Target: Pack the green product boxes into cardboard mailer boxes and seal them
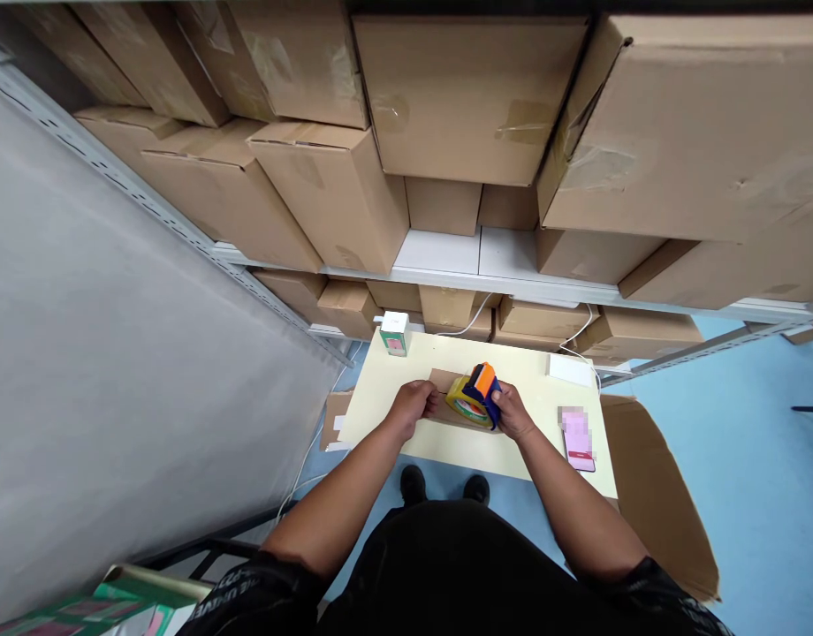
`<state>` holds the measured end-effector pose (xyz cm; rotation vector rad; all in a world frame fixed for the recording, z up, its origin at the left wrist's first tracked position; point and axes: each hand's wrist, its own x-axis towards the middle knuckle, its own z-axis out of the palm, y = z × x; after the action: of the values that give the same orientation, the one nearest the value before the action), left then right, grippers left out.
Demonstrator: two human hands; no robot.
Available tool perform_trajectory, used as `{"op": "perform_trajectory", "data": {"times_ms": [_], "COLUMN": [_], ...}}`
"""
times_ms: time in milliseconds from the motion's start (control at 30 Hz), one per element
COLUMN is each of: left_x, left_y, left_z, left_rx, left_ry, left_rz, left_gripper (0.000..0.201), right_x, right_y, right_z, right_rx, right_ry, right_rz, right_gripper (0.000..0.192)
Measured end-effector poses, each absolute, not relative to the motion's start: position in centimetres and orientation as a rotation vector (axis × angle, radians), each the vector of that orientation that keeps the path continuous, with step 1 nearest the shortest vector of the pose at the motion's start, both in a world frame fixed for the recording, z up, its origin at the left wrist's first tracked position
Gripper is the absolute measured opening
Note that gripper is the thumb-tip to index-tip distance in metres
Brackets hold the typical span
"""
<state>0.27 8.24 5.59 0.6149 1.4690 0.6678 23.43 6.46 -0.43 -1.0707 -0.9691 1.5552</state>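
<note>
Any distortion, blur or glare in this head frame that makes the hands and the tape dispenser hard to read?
Head view: strong wide-angle bending, so the shelf boxes loom and lean; even, soft lighting with no harsh glare; the left hand, right hand and tape dispenser are sharp but small; a pixelated patch covers the phone on the table.

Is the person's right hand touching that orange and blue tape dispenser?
Touching. The head view shows the right hand wrapped around the tape dispenser, fingers on its blue handle with no gap.
</note>
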Motion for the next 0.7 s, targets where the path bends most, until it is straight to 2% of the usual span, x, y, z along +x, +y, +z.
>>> {"op": "perform_trajectory", "data": {"times_ms": [133, 233, 333, 567, 700], "left_x": [-0.8, -1.2, -0.9, 0.3, 0.0], "left_y": [9.6, 11.3, 13.3, 15.8, 16.2], "left_z": [6.0, 6.7, 6.9, 6.1, 5.9], "left_rx": [0.988, 1.388, 1.454, 1.394, 1.418], "left_ry": [1.391, 1.039, 0.743, 0.664, 0.614], "left_rz": [0.656, 0.714, 0.544, 0.392, 0.368], "left_gripper": [0.020, 0.031, 0.039, 0.027, 0.028], "right_x": [23.4, 23.4, 23.4, 23.8, 23.9], "right_y": [6.5, 6.5, 6.5, 6.7, 6.8], "right_z": [-0.2, -0.1, 0.0, -0.6, -0.7], "right_rx": [-1.078, -1.072, -1.065, -1.049, -1.010], "right_ry": [-0.965, -0.969, -0.975, -0.979, -0.958], "right_rz": [1.573, 1.588, 1.602, 1.611, 1.636], "right_gripper": [0.069, 0.070, 0.068, 0.065, 0.061]}}
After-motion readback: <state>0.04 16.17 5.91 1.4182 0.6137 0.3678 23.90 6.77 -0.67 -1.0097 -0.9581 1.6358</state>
